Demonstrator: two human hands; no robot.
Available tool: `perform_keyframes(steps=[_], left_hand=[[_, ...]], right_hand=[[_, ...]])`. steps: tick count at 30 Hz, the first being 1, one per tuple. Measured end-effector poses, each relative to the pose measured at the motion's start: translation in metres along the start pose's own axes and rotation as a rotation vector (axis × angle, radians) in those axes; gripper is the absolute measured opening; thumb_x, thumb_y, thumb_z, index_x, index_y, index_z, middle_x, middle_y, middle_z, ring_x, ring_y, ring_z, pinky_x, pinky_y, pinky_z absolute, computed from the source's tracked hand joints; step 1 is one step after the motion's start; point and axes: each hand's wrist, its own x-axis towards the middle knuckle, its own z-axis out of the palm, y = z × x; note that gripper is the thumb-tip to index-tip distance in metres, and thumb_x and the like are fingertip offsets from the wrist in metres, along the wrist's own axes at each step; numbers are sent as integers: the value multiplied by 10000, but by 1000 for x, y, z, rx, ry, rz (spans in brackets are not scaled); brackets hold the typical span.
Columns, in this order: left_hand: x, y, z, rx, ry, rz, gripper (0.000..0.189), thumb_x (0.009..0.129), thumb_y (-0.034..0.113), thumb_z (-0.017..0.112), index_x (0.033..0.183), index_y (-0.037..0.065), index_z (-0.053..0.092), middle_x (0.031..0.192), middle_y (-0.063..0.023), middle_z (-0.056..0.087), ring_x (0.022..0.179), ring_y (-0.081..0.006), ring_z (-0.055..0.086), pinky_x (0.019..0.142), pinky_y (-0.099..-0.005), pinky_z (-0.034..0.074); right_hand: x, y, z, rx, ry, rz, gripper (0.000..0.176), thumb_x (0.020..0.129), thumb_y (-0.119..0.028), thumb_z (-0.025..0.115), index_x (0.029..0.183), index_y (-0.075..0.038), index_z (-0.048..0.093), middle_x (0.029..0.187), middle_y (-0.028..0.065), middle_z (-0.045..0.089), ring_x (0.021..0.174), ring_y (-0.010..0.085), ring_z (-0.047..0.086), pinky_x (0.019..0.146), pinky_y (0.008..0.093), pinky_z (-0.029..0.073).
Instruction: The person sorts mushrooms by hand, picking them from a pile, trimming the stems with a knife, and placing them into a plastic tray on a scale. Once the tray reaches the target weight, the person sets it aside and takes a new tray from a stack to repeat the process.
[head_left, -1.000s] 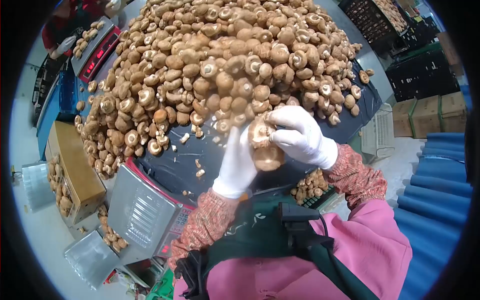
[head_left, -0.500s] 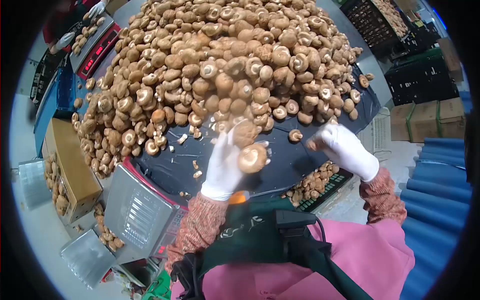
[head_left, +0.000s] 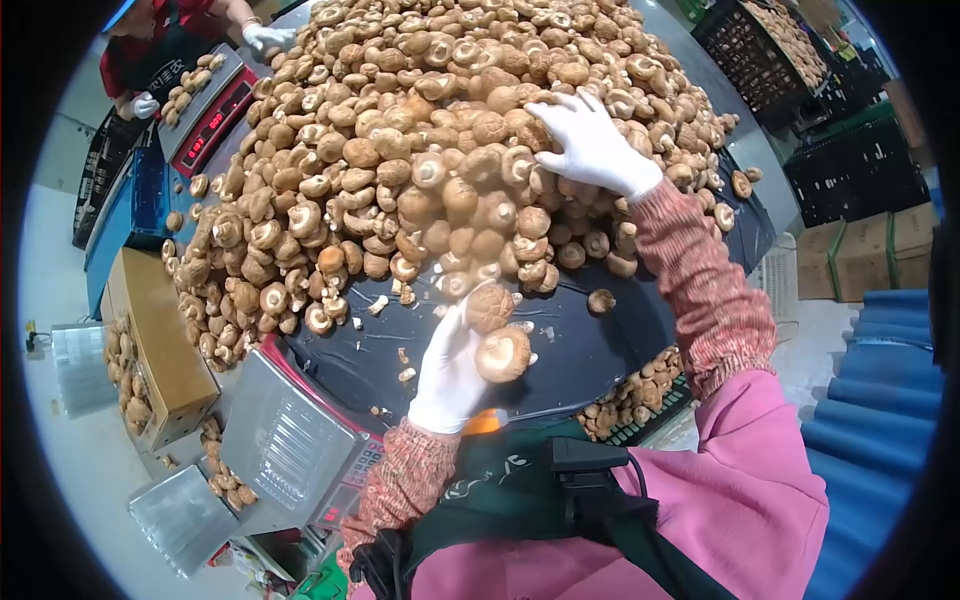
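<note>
In a white glove, my left hand (head_left: 447, 375) is closed around a couple of shiitake mushrooms, above the dark tabletop. One held mushroom (head_left: 503, 354) shows its smooth brown cap, and another with a cracked cap (head_left: 490, 307) sits just above it. My right hand (head_left: 592, 148), also white-gloved, reaches over the big heap of shiitake mushrooms (head_left: 330, 170), fingers spread with their tips at the caps. Whether those fingertips touch a mushroom is hard to tell. A single mushroom (head_left: 601, 301) and cut stem pieces (head_left: 405, 375) lie on the dark sheet (head_left: 560, 350) between heap and body.
A scale with a clear tray (head_left: 285, 440) stands at my left. Beyond it are a cardboard box (head_left: 165, 340) and a second scale (head_left: 213, 122) by a co-worker (head_left: 185, 40). A green crate of mushrooms (head_left: 640, 400) sits below the right table edge; black crates (head_left: 850, 170) stand far right.
My right hand has moved from the near right table edge, up and forward onto the heap, and its fingers have opened. My left hand still holds its mushrooms. The co-worker has come further into view.
</note>
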Motion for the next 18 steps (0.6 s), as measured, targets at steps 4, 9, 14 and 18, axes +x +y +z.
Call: perform_keyframes(steps=[4, 9, 14, 18], left_hand=[[-2, 2, -5, 0, 14, 30, 499, 1054, 337, 451, 1468, 60, 419, 1365, -154, 543, 1220, -372, 565, 1017, -509, 493], [0, 4, -4, -50, -49, -10, 489, 1057, 318, 448, 1472, 61, 419, 1361, -162, 542, 1216, -368, 569, 1024, -496, 491], [1, 3, -11, 110, 28, 23, 624, 1031, 436, 470, 1499, 41, 350, 1440, -202, 492, 1259, -434, 541, 964, -624, 508], [1, 2, -22, 46, 60, 16, 599, 1039, 433, 464, 1487, 47, 366, 1438, -201, 486, 1257, -440, 538, 963, -630, 506]], right_hand=[[8, 7, 5, 152, -147, 108, 527, 809, -175, 681, 1326, -114, 597, 1277, 147, 615, 1238, 314, 529, 1157, 462, 314], [-21, -20, -53, 831, -69, 372, 572, 819, -147, 728, 1361, -75, 560, 1357, 126, 589, 1281, 242, 533, 1075, 347, 432], [-75, -36, -145, 623, -466, 277, 563, 747, -137, 758, 1278, -44, 597, 1232, 148, 642, 1160, 296, 617, 983, 372, 484], [-108, -38, -190, 425, -972, 176, 561, 725, -268, 789, 1239, -90, 653, 1018, 158, 703, 915, 335, 665, 816, 416, 531]])
